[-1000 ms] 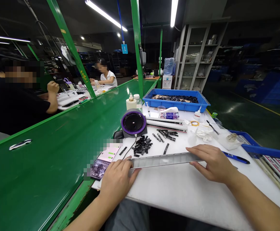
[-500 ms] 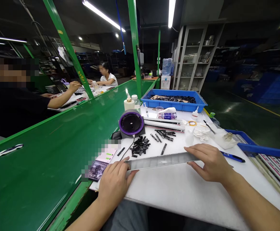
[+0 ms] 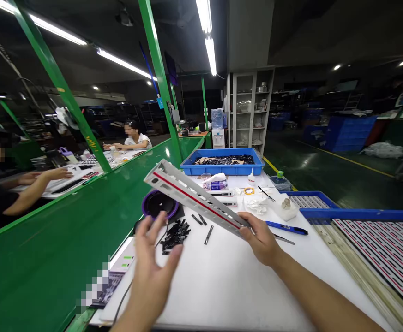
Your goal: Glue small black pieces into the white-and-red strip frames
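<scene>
A long grey profile [image 3: 196,199] with a red stripe and slots along its side is held up at a slant, its far end raised to the left. My right hand [image 3: 262,239] grips its near end between thumb and fingers. Apart from it, my left hand [image 3: 151,267] is open over the left side of the white table [image 3: 222,286], fingers spread. Beyond that hand lies a heap of small black pieces [image 3: 175,237]. One black strip [image 3: 208,234] lies alone under the profile. Behind the heap, the profile partly covers a round black-and-purple device [image 3: 156,205].
A blue tray [image 3: 222,171] of black parts stands at the back. On the right, a blue bin [image 3: 363,213] holds rows of striped profiles. A blue pen-like tool [image 3: 287,228], tweezers [image 3: 284,239] and a tape roll [image 3: 249,191] lie on the table. Two people sit at the left.
My left hand has let go of the profile and moved away from it. My right hand has tilted the profile up and turned its striped side into view. The camera has swung right.
</scene>
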The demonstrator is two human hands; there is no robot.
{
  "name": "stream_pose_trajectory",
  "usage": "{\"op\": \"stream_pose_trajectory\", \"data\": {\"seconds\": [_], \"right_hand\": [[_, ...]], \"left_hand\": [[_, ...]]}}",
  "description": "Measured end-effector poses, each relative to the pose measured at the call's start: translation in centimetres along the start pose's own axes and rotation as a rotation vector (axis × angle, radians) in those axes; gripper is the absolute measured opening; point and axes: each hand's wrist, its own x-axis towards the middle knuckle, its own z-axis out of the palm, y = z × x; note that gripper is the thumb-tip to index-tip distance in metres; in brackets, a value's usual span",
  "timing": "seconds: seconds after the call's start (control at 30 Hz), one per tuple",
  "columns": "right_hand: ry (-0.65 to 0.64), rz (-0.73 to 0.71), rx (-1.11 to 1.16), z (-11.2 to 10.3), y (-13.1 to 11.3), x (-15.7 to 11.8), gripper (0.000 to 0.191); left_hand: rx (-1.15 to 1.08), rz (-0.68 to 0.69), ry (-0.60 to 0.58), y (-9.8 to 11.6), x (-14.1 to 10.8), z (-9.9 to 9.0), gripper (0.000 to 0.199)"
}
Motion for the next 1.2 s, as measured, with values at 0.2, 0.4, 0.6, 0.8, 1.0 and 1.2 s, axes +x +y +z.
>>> {"op": "stream_pose_trajectory", "data": {"seconds": [0.2,0.4,0.6,0.8,1.0,1.2], "right_hand": [[-0.033,-0.030,0.084,1.0,-0.6,-0.3,0.034],[0.326,-0.079,0.113,-1.1,1.3,-0.1,0.041],[0.665,0.070,0.189,-2.6,2.3,0.3,0.032],[0.382,0.038,0.057,-2.5,1.9,0.1,0.028],[-0.104,0.111,-0.119,-2.1,1.0,0.2,0.026],[-0.254,0.087,-0.178,-1.7,0.4,0.2,0.025]], "left_hand": [[-0.366,-0.200,-0.047,6.0,0.2,10.6,0.050],[-0.041,-0.007,-0.196,7.9,4.3,7.6,0.031],[0.376,0.154,-0.819,4.7,4.0,4.0,0.027],[0.465,0.228,-0.995,0.8,1.4,5.5,0.030],[0.344,0.176,-1.014,0.2,2.7,4.6,0.034],[0.603,-0.132,-0.813,-1.9,7.3,6.3,0.025]]}}
